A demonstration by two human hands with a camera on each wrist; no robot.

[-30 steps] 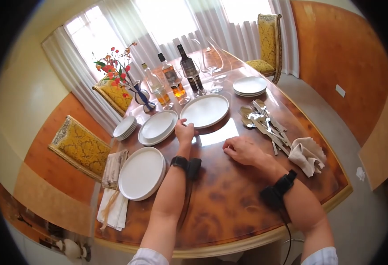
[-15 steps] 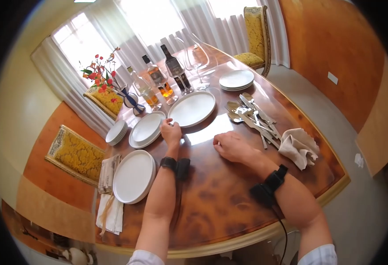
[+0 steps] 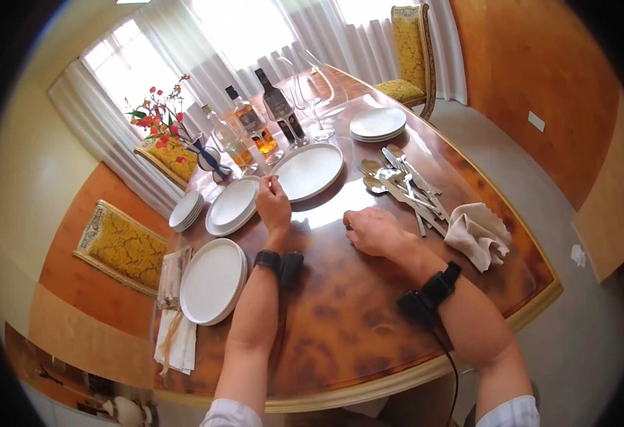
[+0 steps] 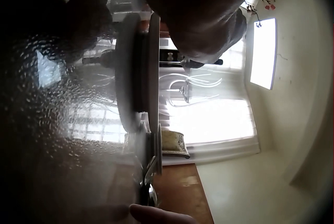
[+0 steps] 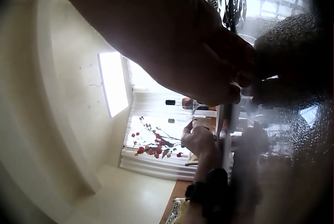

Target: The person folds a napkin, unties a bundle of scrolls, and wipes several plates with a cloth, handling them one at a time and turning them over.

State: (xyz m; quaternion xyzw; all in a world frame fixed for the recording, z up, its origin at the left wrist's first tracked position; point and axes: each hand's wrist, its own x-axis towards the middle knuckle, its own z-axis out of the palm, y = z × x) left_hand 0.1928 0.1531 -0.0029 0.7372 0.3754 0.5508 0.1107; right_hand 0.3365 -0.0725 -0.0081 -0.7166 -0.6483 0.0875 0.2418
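In the head view my left hand (image 3: pixel 273 205) is raised at the near left edge of a large white oval plate (image 3: pixel 310 171), its fingers loosely curled with nothing seen in them. The right wrist view shows this left hand (image 5: pixel 198 139) from the side, up off the table. My right hand (image 3: pixel 373 231) rests on the glossy table, fingers loosely bent and holding nothing, left of a heap of cutlery (image 3: pixel 404 183). Left of my left hand is a small plate (image 3: pixel 235 201) on a larger one. Nearer to me are stacked large plates (image 3: pixel 214 282).
Glasses stand before several bottles (image 3: pixel 276 103), beside a flower vase (image 3: pixel 211 160). Small plates are stacked at the left (image 3: pixel 186 211) and far right (image 3: pixel 379 124). A crumpled beige napkin (image 3: pixel 478 235) lies at the right, folded napkins (image 3: pixel 175 334) at the left edge. Cables trail from both wrists.
The head view has swung, so the table things sit further left in it. My left hand has lifted a little, its fingers now pointing more upward. The right hand stays on the table.
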